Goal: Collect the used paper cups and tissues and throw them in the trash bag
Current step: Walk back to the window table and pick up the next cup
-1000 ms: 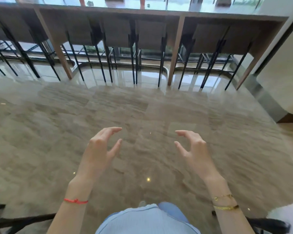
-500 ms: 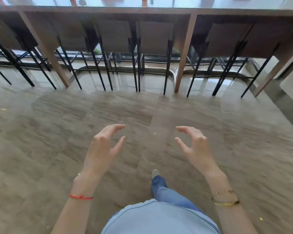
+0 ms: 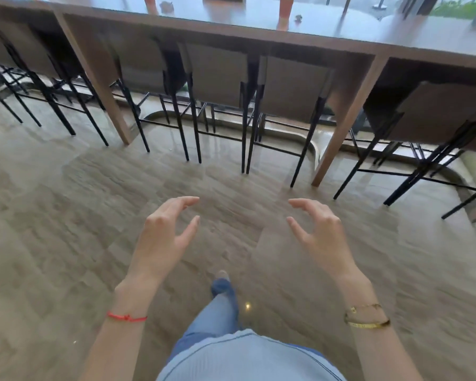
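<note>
Stretching across the whole bottom of the view is a shiny tan floor (image 3: 66, 243). Above it runs a long brown counter (image 3: 341, 37) with wooden legs, and a row of tall stools (image 3: 217, 78) with thin black legs is tucked under it. A person stands on the floor, well apart from the counter, in a pale blue top (image 3: 245, 358) and blue jeans (image 3: 217, 312), with one foot out in front. The left hand (image 3: 162, 237) is held up in the air with its fingers spread wide and bent a little, and it holds nothing. The right hand (image 3: 319, 235) looks the same, wide and holding nothing. The two hands are apart, palms turned toward each other. A red string (image 3: 127, 317) goes around the left wrist, and gold bracelets (image 3: 367, 317) go around the right wrist. Far away on the counter top stand two orange paper cups (image 3: 285, 9), each with a small crumpled tissue (image 3: 298, 17) just beside it. They are blurry and small.
</note>
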Demonstrator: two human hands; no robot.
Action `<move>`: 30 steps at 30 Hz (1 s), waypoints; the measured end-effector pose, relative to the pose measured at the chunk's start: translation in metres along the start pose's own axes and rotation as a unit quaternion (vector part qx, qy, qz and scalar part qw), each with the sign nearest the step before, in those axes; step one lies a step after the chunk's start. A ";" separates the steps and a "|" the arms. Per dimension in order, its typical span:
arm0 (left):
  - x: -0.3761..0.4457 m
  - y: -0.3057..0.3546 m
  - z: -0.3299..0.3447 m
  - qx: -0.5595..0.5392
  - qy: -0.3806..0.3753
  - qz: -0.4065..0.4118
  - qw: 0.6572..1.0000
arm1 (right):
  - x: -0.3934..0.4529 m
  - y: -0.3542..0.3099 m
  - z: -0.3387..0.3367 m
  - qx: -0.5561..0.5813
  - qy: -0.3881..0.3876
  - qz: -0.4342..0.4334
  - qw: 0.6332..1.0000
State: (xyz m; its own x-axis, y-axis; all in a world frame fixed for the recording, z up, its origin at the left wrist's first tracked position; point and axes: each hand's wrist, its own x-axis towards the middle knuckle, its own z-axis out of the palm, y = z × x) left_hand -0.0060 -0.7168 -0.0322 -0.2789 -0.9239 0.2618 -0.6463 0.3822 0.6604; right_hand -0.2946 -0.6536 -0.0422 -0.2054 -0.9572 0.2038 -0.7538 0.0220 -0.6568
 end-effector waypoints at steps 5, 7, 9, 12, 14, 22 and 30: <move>0.104 -0.037 0.024 0.011 -0.003 -0.014 1.000 | 0.108 0.027 0.032 0.009 -0.005 -0.004 1.000; 0.153 -0.053 0.027 0.016 -0.002 -0.014 1.000 | 0.160 0.032 0.041 0.010 -0.001 -0.004 1.000; 0.208 -0.065 0.025 0.019 0.005 -0.011 1.000 | 0.216 0.034 0.046 0.011 0.011 -0.005 1.000; 0.294 -0.079 0.020 0.030 0.011 0.007 0.999 | 0.300 0.035 0.049 0.007 0.039 -0.007 0.999; 0.346 -0.085 0.020 0.033 0.007 0.026 0.999 | 0.347 0.036 0.049 0.007 0.063 -0.002 0.998; 0.510 -0.099 0.046 0.014 -0.019 0.046 0.999 | 0.488 0.060 0.056 -0.001 0.082 0.021 0.996; 0.679 -0.099 0.113 0.003 -0.010 0.089 0.996 | 0.649 0.126 0.052 -0.010 0.106 0.022 0.994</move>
State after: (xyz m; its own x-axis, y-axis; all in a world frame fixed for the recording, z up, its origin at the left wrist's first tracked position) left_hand -0.2116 -1.3808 0.0008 -0.4037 -0.8411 0.3600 -0.5894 0.5400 0.6008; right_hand -0.4903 -1.2874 -0.0307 -0.3644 -0.8728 0.3248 -0.7531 0.0710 -0.6541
